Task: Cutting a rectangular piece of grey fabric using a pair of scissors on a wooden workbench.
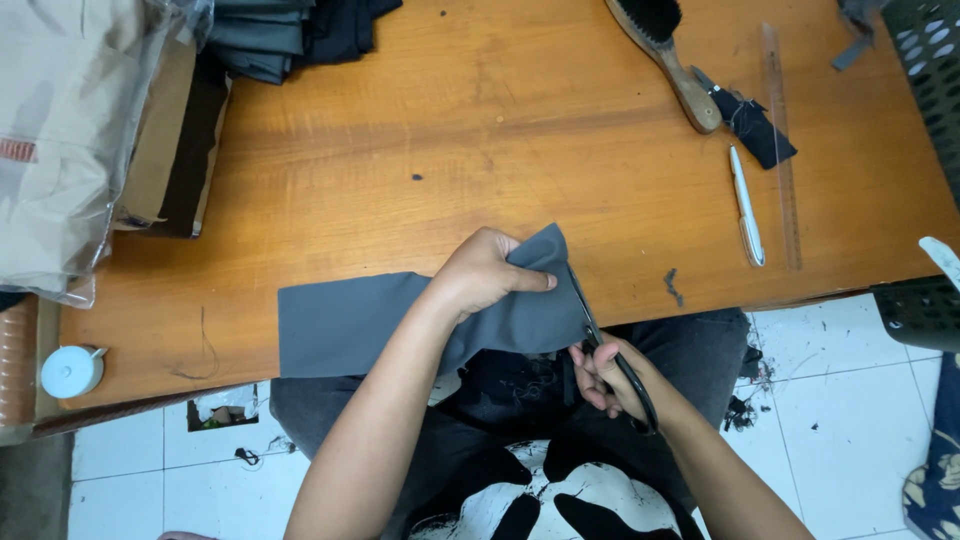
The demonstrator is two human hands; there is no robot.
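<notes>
The right hand [607, 376] grasps black scissors [612, 352] cutting grey fabric [350, 325]; the left hand's [482, 274] grip pinches the fabric on the wooden surface [480, 130].

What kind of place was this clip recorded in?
Probably a tailoring or garment workshop: the right hand works scissors on grey fabric held by the left hand, with folded cloth and a clear ruler on the wooden table.

Wooden table [520, 150] bears grey cloth [350, 325], brush [665, 55], pen [746, 205].
</notes>
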